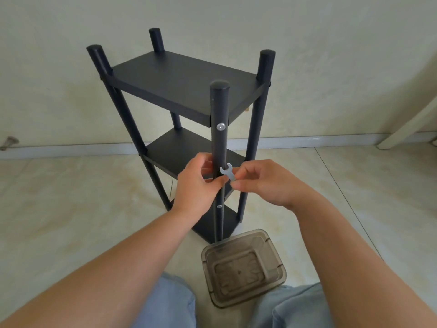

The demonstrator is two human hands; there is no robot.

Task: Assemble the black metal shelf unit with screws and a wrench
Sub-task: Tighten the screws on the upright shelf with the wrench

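Observation:
The black metal shelf unit [179,84] stands upright on the tiled floor, three shelves between four round posts. Its near front post [220,107] carries a silver screw [221,126] at the top shelf and another screw [219,206] lower down. My left hand [198,183] grips this post at the height of the middle shelf. A small flat silver wrench [227,171] is pinched between the fingers of my right hand [262,183], its open jaw against the post just above my left thumb.
A smoky transparent plastic box [243,266] sits on the floor right in front of the shelf's base, between my knees in blue jeans. A white wall with a skirting board runs behind. A pale furniture leg [406,129] slants at the right.

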